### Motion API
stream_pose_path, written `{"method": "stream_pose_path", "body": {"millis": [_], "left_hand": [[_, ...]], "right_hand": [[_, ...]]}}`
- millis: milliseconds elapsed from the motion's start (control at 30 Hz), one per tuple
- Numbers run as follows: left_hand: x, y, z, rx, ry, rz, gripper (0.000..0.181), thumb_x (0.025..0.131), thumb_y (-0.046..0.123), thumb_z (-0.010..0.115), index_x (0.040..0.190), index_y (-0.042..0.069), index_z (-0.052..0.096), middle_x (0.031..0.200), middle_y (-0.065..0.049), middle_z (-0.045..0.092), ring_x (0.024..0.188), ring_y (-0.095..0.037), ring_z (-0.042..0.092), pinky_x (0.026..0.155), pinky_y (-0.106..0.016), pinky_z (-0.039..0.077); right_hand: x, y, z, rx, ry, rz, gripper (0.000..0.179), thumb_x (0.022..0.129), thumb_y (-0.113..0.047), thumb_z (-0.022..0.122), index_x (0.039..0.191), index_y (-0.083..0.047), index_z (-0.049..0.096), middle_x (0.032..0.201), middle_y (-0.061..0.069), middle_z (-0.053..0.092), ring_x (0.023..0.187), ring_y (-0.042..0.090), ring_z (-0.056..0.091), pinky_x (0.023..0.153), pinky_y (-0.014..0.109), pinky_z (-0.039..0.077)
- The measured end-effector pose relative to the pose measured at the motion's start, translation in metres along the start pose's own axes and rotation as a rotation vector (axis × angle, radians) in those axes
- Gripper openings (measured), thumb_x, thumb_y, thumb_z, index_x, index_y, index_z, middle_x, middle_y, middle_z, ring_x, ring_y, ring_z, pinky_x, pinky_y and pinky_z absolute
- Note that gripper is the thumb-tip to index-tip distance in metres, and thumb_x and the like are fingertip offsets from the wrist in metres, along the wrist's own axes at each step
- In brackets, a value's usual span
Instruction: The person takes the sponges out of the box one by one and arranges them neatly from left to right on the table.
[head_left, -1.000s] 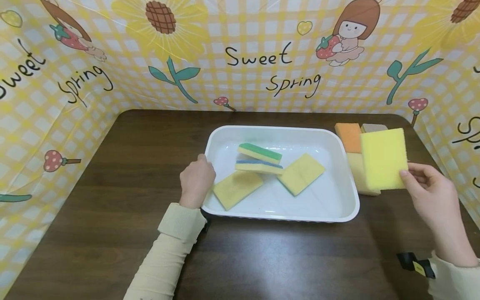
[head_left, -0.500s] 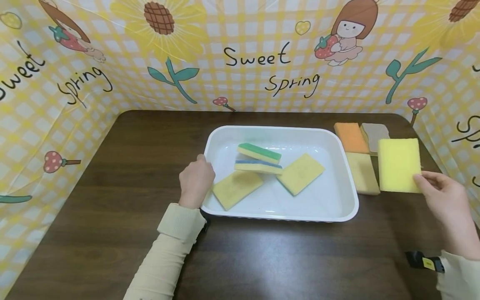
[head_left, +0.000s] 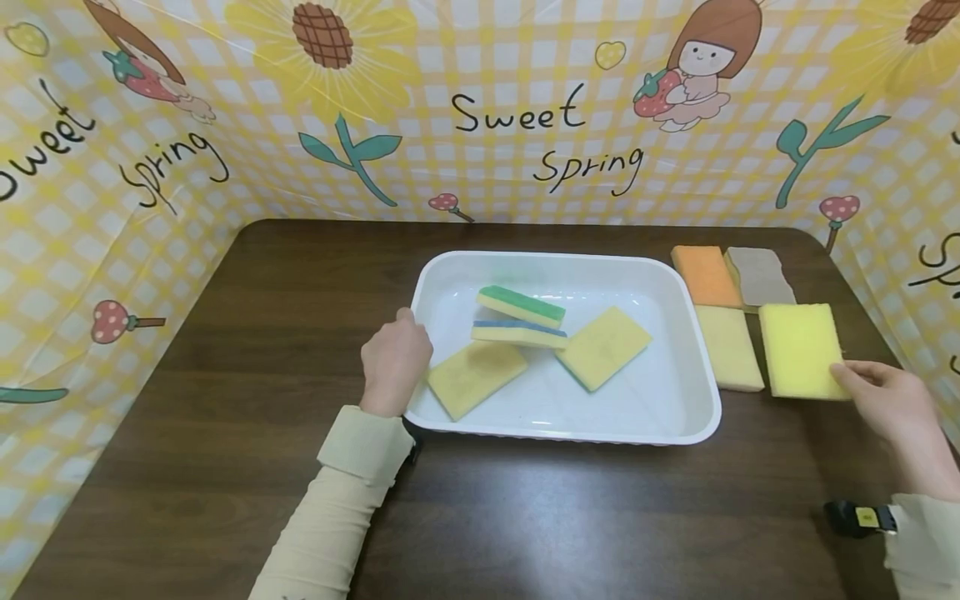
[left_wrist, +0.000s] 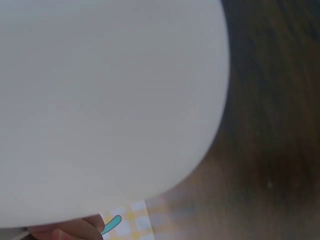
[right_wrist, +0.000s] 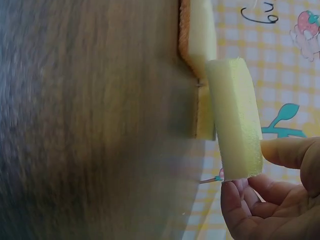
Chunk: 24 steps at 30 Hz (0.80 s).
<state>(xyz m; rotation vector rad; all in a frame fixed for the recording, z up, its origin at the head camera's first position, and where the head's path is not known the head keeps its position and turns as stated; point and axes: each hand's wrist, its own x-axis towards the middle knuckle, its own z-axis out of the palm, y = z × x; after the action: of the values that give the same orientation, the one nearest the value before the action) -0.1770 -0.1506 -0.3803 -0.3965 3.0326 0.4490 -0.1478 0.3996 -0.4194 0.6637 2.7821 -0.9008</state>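
Because the right hand (head_left: 892,404) pinches the bright yellow sponge (head_left: 802,352) by just one side, down near the close right corner, I think the other side could dip or the sponge could twist. The thumb (right_wrist: 285,151) and fingers (right_wrist: 232,202) are only as far apart as the sponge makes them, so the hold is small, but it is there. The sponge is on the right part of the table (head_left: 600,517), just beside the cream sponge (head_left: 731,350) and in front of the grey sponge (head_left: 763,277); I can't tell if its bottom touches the wood. If the hand goes too far left, the sponge might land on the cream one and sit crooked. If it goes too far back, it might bump the grey one. The left hand (head_left: 396,365) has its fingers curled on the left rim of the white tray (head_left: 660,404), and a hard push there could knock the tray into the cream sponge, which lies right by its other end. The yellow sponge's big face looks up. Its long way runs from the near side of the table toward the flowery cloth (head_left: 510,54), with the far end leaning a tiny bit left, almost like the cream one.
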Motion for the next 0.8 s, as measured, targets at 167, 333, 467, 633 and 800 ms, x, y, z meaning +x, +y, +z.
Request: {"method": "stream_pose_path", "body": {"millis": [167,333,467,633,800], "left_hand": [[0.000,0.000,0.000,0.003,-0.002,-0.004,0.030,0.099,0.021,0.036,0.104,-0.004,0.052,0.081,-0.023,0.065,0.070,-0.035,0.066,0.060,-0.047,0.051],[0.001,0.000,0.000,0.003,-0.004,-0.006,0.030,0.099,0.020,0.036,0.105,-0.004,0.052,0.080,-0.023,0.065,0.070,-0.034,0.066,0.060,-0.047,0.051],[0.000,0.000,0.000,-0.004,-0.002,-0.005,0.030,0.099,0.020,0.036,0.105,-0.004,0.052,0.081,-0.023,0.065,0.070,-0.034,0.066,0.060,-0.047,0.052],[0.000,0.001,0.000,-0.003,0.008,-0.005,0.030,0.099,0.020,0.035,0.105,-0.004,0.053,0.081,-0.024,0.065,0.071,-0.035,0.066,0.061,-0.048,0.052],[0.000,0.001,0.000,-0.006,0.008,-0.002,0.030,0.099,0.020,0.036,0.105,-0.004,0.053,0.082,-0.024,0.066,0.071,-0.035,0.066,0.061,-0.048,0.052]], "right_hand": [[-0.017,-0.022,-0.006,0.004,-0.026,0.023,0.074,0.098,-0.052,0.030,0.142,0.007,0.035,0.143,0.038,0.031,0.121,0.055,0.034,0.083,0.056,0.042],[-0.014,-0.022,-0.005,0.054,-0.081,0.012,0.076,0.098,-0.050,0.031,0.141,0.013,0.030,0.143,0.042,0.026,0.124,0.057,0.030,0.090,0.063,0.037],[-0.017,-0.028,-0.005,0.077,-0.116,-0.008,0.074,0.100,-0.044,0.029,0.139,0.019,0.025,0.142,0.044,0.022,0.126,0.058,0.026,0.096,0.068,0.030],[-0.020,-0.036,-0.004,0.080,-0.118,-0.008,0.072,0.100,-0.041,0.029,0.138,0.020,0.026,0.142,0.044,0.023,0.126,0.057,0.027,0.097,0.067,0.030],[-0.016,-0.035,-0.001,0.082,-0.126,-0.002,0.072,0.100,-0.041,0.030,0.138,0.020,0.028,0.143,0.043,0.023,0.125,0.056,0.029,0.095,0.066,0.032]]}}
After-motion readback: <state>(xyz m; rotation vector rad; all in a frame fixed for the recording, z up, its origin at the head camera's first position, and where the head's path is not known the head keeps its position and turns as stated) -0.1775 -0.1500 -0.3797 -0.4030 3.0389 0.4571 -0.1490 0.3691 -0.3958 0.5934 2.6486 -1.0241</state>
